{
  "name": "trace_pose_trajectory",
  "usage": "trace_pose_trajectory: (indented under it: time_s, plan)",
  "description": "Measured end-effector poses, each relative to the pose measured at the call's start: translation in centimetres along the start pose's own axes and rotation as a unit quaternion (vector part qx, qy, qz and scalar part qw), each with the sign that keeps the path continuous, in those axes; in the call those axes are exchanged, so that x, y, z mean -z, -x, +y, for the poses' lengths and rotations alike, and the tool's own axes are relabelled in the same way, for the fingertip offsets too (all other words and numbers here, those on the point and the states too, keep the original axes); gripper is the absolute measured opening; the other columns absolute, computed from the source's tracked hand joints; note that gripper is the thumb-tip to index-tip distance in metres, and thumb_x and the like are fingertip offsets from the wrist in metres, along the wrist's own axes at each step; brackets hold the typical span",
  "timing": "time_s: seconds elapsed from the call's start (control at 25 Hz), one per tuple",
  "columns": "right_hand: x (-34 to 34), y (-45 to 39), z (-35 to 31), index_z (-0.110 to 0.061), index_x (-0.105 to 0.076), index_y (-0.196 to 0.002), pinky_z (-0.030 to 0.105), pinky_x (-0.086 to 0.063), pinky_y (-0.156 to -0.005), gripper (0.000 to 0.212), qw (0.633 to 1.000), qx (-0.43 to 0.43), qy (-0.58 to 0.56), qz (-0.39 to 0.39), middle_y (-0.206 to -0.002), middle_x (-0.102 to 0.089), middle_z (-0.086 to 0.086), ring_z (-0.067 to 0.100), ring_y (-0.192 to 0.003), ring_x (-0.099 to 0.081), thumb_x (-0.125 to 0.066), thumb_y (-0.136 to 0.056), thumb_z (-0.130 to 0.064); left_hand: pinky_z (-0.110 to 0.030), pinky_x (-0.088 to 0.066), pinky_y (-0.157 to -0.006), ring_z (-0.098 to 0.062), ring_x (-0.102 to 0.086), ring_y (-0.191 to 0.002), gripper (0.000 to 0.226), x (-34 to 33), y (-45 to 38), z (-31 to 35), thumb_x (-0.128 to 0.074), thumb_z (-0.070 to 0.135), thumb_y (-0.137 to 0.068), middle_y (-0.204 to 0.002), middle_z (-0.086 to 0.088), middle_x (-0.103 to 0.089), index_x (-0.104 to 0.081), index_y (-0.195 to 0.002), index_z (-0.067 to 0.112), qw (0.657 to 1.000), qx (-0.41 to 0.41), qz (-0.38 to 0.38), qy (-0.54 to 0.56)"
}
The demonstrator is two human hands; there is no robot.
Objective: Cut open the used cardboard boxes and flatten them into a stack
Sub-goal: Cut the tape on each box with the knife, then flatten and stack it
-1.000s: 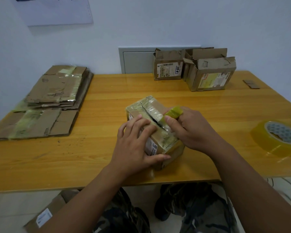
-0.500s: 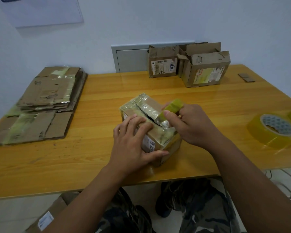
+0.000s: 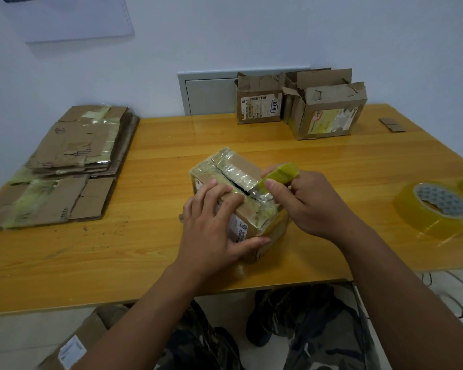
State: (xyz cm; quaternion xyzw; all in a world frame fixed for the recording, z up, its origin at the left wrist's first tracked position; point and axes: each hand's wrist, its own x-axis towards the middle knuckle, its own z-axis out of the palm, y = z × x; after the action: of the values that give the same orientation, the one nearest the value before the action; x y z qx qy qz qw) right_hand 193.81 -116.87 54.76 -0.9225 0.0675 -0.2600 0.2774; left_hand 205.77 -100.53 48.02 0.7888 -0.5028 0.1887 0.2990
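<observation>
The left hand grips the taped box on the bench, thumb curled round its near corner. Just right of it, the right hand pinches a yellow-green cutter at the box's slit top.

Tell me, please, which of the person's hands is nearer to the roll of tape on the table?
Right. The right hand holds a yellow cutter at the box, on the side toward the tape roll; the left hand grips the box's opposite side.
</observation>
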Motion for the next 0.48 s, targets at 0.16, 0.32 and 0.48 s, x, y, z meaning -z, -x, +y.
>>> trace_pose_trajectory:
  time_s: [0.16, 0.32, 0.48]
  plan:
    - [0.4, -0.5, -0.2, -0.001, -0.065, -0.091, 0.046, -0.045, -0.06, 0.047, 0.999, -0.013, 0.009, -0.036, -0.078, -0.065, 0.015, 0.026, -0.065, -0.059, -0.039, -0.097, -0.04, -0.047, -0.026, -0.107, -0.025, -0.026, -0.139, 0.074, -0.1, 0.0, 0.1, -0.045, 0.085, -0.071, -0.134, -0.005, -0.049, -0.048, -0.119, 0.029, 1.0, -0.002, 0.004, 0.002]
    - [0.9, -0.6, -0.4, -0.002, -0.065, -0.087, 0.048, -0.045, -0.061, 0.049, 0.999, -0.013, 0.003, -0.039, -0.087, -0.067, 0.021, 0.03, -0.066, -0.059, -0.038, -0.101, -0.041, -0.049, -0.026, -0.109, -0.026, -0.028, -0.139, 0.076, 0.0, 0.0, 0.1, -0.042, 0.087, -0.073, -0.134, -0.004, -0.049, -0.051, -0.119, 0.027, 1.0, -0.002, 0.007, 0.001]
    - [0.4, -0.8, -1.2, -0.012, -0.056, -0.086, 0.047, -0.043, -0.063, 0.029, 0.992, -0.004, 0.074, -0.098, -0.076, -0.061, 0.009, 0.025, -0.066, -0.053, -0.043, -0.102, -0.032, -0.047, -0.017, -0.115, -0.028, -0.03, -0.138, 0.076, 0.0, -0.1, 0.0, -0.044, 0.085, -0.073, -0.13, -0.006, -0.052, -0.054, -0.117, 0.024, 1.0, -0.015, 0.017, -0.01]
